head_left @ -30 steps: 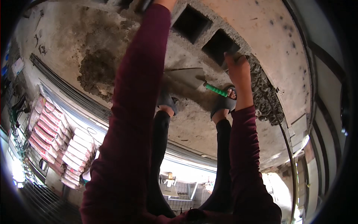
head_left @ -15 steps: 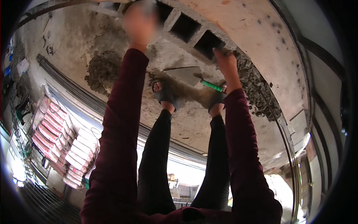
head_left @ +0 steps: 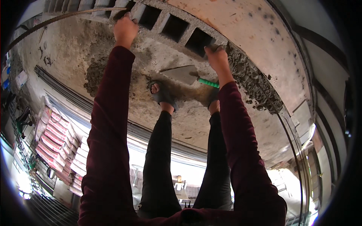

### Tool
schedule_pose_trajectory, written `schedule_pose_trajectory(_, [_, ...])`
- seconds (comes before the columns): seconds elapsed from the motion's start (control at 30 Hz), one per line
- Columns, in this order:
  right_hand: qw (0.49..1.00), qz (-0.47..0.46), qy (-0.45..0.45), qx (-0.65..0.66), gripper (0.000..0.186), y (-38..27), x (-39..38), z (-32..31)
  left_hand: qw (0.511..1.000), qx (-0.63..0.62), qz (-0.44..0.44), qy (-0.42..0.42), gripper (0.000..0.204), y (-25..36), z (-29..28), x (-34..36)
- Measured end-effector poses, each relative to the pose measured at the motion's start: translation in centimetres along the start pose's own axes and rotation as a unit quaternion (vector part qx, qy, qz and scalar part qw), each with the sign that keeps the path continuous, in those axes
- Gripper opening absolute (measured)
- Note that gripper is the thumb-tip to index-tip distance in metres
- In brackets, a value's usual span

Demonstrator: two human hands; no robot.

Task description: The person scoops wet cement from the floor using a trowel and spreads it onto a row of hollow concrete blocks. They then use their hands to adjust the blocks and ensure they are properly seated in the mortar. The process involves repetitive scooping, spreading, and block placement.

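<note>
A grey hollow concrete block [head_left: 164, 23] with square holes lies at the far end of the floor, in line with other blocks. My left hand [head_left: 126, 31] is closed at its left part, thumb up by a hole rim; the fingertips are partly hidden. At the block's right end my right hand [head_left: 217, 59] grips the corner, thumb at the edge of the last hole. A trowel [head_left: 183, 74] with a green handle lies flat on the floor between my feet and the block.
Wet mortar [head_left: 256, 84] runs along the wall base to the right, beside a long steel bar [head_left: 290, 147]. Another rusty bar [head_left: 64, 16] arches toward my left hand. Thin rods [head_left: 62, 83] lie at left, near stacked sacks [head_left: 52, 141]. More blocks [head_left: 85, 5] continue far left.
My left hand, blurred before, has come to rest on the block, farther left and lower. My right hand stays at the block's right end. The whole view has shifted slightly.
</note>
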State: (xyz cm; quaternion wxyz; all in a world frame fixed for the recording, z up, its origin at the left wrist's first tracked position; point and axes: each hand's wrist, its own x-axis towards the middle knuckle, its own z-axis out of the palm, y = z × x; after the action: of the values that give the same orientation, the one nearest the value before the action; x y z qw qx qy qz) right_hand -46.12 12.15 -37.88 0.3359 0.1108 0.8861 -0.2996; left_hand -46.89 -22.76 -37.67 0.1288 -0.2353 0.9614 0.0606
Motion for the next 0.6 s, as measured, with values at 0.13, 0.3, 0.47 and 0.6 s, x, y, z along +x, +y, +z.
schedule_pose_trajectory(0.13, [1.000, 0.014, 0.000, 0.003, 0.056, -0.1, 0.0, 0.2, 0.999, 0.025, -0.004, -0.024, 0.046, 0.2, -0.5, 0.1])
schedule_pose_trajectory(0.3, [1.000, 0.003, 0.006, 0.005, 0.057, 0.3, 0.1, 0.3, 0.997, 0.070, 0.022, -0.009, 0.039, 0.0, -0.3, 0.0])
schedule_pose_trajectory(0.47, [0.999, 0.031, -0.020, 0.009, 0.061, 0.3, 0.3, -0.2, 0.998, 0.058, 0.009, -0.024, 0.041, -0.2, 0.2, -0.1])
schedule_pose_trajectory(0.6, [0.999, 0.033, -0.030, -0.024, 0.063, 0.4, 0.6, 0.2, 0.998, 0.048, 0.001, -0.037, 0.036, 0.1, -0.4, -0.3])
